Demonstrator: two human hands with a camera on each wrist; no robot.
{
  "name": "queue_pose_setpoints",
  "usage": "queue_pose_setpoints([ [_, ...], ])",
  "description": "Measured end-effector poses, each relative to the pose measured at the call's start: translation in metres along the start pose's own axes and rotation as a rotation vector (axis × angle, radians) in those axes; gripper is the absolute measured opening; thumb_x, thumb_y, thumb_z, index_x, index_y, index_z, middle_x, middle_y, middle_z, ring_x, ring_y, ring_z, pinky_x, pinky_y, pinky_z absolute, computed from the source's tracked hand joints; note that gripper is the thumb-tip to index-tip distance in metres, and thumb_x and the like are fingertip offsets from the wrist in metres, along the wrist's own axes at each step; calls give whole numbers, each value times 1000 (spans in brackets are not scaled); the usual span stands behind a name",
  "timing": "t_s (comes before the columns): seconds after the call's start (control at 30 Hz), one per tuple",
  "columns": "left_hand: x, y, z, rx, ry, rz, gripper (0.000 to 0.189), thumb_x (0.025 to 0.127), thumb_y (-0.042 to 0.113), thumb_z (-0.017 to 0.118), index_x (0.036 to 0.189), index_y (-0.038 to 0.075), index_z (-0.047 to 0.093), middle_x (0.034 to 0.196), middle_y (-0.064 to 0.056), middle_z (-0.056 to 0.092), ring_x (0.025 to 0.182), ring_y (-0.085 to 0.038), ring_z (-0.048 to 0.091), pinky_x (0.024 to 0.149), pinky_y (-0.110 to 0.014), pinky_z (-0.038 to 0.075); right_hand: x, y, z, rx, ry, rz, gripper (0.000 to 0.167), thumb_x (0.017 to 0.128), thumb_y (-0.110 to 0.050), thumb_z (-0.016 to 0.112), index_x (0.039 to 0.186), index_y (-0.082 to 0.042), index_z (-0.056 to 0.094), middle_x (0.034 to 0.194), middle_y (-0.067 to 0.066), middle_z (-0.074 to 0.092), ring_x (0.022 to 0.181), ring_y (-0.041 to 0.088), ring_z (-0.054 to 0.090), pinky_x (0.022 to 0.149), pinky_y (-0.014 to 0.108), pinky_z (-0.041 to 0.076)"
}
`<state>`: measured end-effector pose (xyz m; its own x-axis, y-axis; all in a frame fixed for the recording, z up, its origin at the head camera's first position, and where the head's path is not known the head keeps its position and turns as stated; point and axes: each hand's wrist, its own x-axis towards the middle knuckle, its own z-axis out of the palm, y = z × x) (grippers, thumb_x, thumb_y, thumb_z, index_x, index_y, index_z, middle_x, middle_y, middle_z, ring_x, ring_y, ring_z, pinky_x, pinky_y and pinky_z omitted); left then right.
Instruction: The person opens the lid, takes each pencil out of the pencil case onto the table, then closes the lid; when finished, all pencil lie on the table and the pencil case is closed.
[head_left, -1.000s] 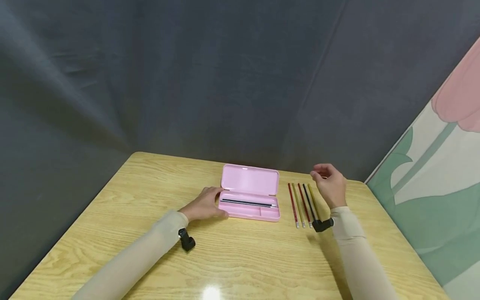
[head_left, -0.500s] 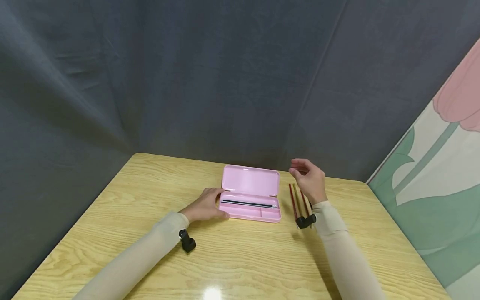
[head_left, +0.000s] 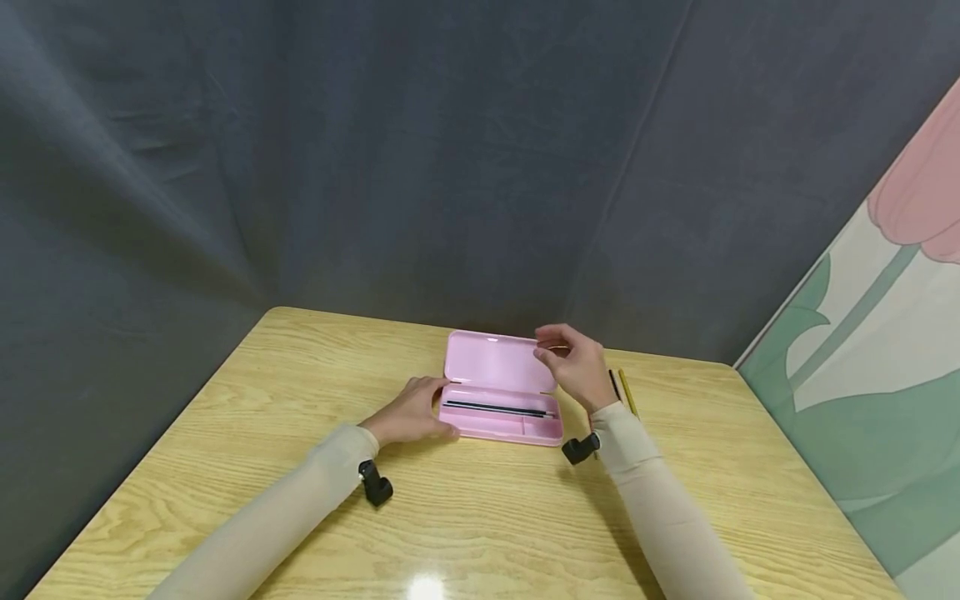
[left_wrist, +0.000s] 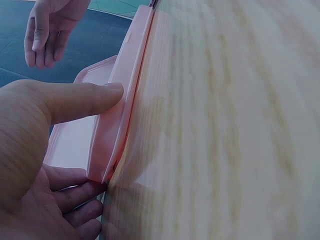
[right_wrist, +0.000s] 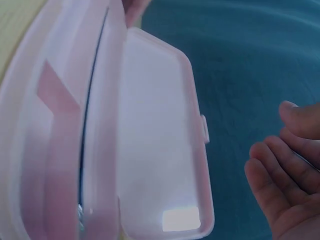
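Observation:
A pink pencil case [head_left: 480,428] lies on the table with its lid [head_left: 491,360] raised at the back. Dark pencil shafts [head_left: 495,408] lie lengthwise in its long compartment. My left hand [head_left: 408,412] grips the case's left end; in the left wrist view the thumb [left_wrist: 95,100] is on the front wall and the fingers wrap the end. My right hand [head_left: 576,367] is raised near the lid's right side, holding nothing; the right wrist view shows its loosely bent fingers [right_wrist: 280,175] apart from the lid. A yellow pencil [head_left: 628,392] and a dark pencil [head_left: 613,383] show beyond the right wrist.
The wooden table [head_left: 450,517] extends in front of the case. A dark grey curtain [head_left: 420,167] hangs directly behind the table, and a flower-patterned cloth [head_left: 885,350] hangs on the right. The right forearm covers the other loose pencils.
My right hand has moved left, from above the row of loose pencils to beside the raised lid, and its arm now covers several of them. The left hand and case have stayed put.

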<state>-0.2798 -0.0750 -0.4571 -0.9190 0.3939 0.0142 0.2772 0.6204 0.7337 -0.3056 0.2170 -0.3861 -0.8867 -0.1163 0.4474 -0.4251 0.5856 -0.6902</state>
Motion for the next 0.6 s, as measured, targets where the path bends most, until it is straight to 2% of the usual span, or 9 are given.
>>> queue_pose_setpoints([
  [0.1, 0, -2, 0, -1, 6, 11, 94, 74, 33, 88, 151, 4, 44, 153, -14, 49, 144, -31, 39, 121, -50, 35, -1, -2, 11, -26, -41, -28, 25, 90, -9, 75, 115, -8, 72, 107, 8, 75, 97, 21, 72, 87, 31, 60],
  [0.2, 0, -2, 0, 5, 0, 7, 94, 75, 34, 88, 152, 4, 43, 153, -13, 49, 144, -31, 38, 121, -49, 34, -2, -2, 19, -45, -76, -54, 24, 89, -8, 76, 113, -8, 72, 105, 7, 76, 95, 20, 72, 87, 37, 61],
  [0.6, 0, 0, -1, 6, -5, -11, 94, 75, 34, 87, 153, 6, 42, 155, -13, 47, 146, -31, 36, 122, -48, 33, -6, -7, 42, -67, -194, -86, 20, 88, -5, 76, 107, -5, 74, 102, 9, 77, 90, 20, 73, 86, 38, 62],
])
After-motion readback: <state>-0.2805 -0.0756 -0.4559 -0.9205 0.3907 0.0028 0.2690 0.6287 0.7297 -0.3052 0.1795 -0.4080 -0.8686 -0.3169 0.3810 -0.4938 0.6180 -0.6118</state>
